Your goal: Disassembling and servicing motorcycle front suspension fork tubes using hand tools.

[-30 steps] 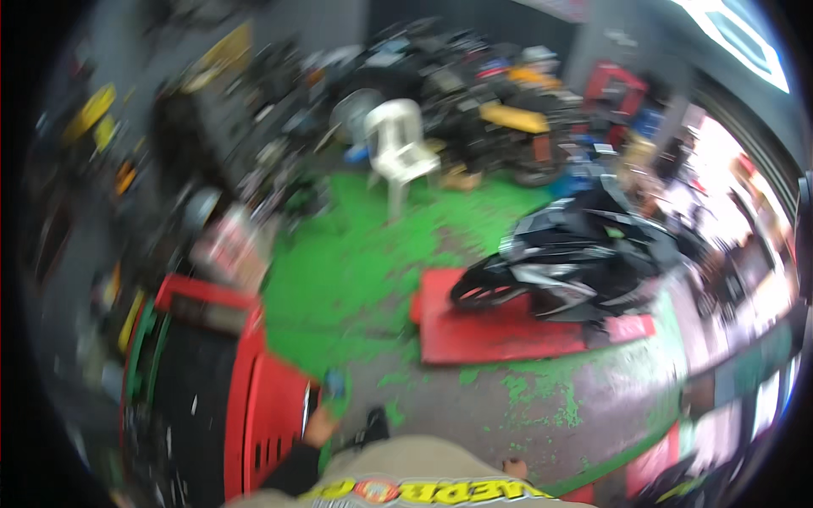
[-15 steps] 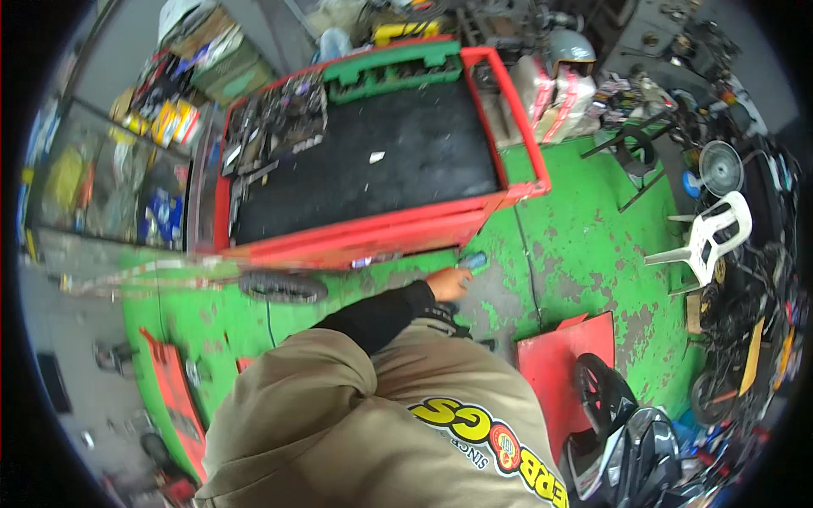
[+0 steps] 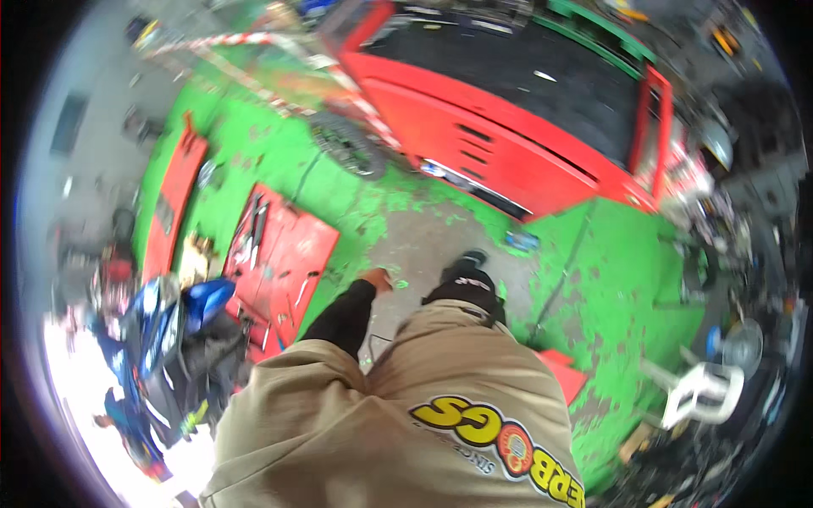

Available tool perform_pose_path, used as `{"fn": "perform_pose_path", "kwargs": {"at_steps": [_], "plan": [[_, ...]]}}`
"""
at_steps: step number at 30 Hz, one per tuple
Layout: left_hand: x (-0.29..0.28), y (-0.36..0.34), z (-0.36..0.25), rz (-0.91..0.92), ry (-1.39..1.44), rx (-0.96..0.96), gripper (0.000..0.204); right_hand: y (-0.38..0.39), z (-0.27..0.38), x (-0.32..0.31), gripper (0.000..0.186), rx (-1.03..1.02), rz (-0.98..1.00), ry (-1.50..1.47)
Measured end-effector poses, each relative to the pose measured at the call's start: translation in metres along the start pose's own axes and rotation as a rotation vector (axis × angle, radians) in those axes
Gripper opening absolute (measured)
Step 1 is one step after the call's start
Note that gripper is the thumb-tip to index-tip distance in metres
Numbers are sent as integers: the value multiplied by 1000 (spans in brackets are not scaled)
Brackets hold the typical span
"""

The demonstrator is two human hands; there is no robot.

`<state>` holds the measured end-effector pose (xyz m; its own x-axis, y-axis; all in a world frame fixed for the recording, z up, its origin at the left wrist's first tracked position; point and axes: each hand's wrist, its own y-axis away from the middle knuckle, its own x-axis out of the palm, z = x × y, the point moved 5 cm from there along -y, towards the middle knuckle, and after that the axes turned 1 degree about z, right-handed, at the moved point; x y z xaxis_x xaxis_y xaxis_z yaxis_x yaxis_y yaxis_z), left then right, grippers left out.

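My left hand (image 3: 378, 279) hangs low over the worn green floor, at the end of a black sleeve. Motion blurs its fingers, so I cannot tell whether they are open or closed, and no held thing shows. Closest to it on the left is a red platform (image 3: 309, 241) with several hand tools (image 3: 253, 237) lying on top. To its right, below my light brown shirt, is a black shoe (image 3: 468, 284). My right hand is out of sight. A small bluish object (image 3: 521, 241) lies on the floor beyond the shoe; its kind is unclear.
Ahead stands a red workbench (image 3: 474, 127) with a black top. A tyre (image 3: 347, 146) and red-white striped bars (image 3: 254, 39) are at its left. A blue motorcycle (image 3: 161, 330) stands at the left, a white plastic chair (image 3: 703, 394) at the right.
The view has swung to the left, bringing in the tool-covered platform and the blue motorcycle. My left hand has moved from beside the bluish object to the left, away from the workbench.
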<state>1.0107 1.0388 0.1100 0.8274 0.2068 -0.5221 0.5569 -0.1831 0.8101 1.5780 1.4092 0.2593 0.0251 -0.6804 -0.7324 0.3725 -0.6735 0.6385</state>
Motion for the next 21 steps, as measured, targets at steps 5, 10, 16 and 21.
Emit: {"fn": "perform_pose_path", "kwargs": {"at_steps": [5, 10, 16, 21], "plan": [[56, 51, -9, 39, 227, -56, 58, -83, 36, -19, 31, -312, 98, 127], [57, 81, -36, -101, 289, -12, 57, -126, 52, -35, 29, -507, 147, 220], [55, 96, -25, -153, 427, -6, 57, -144, 40, -41, 28, -609, 146, 252], [64, 101, -10, -62, 413, -78, 58, -138, 33, -29, 27, -642, 117, 213]]}}
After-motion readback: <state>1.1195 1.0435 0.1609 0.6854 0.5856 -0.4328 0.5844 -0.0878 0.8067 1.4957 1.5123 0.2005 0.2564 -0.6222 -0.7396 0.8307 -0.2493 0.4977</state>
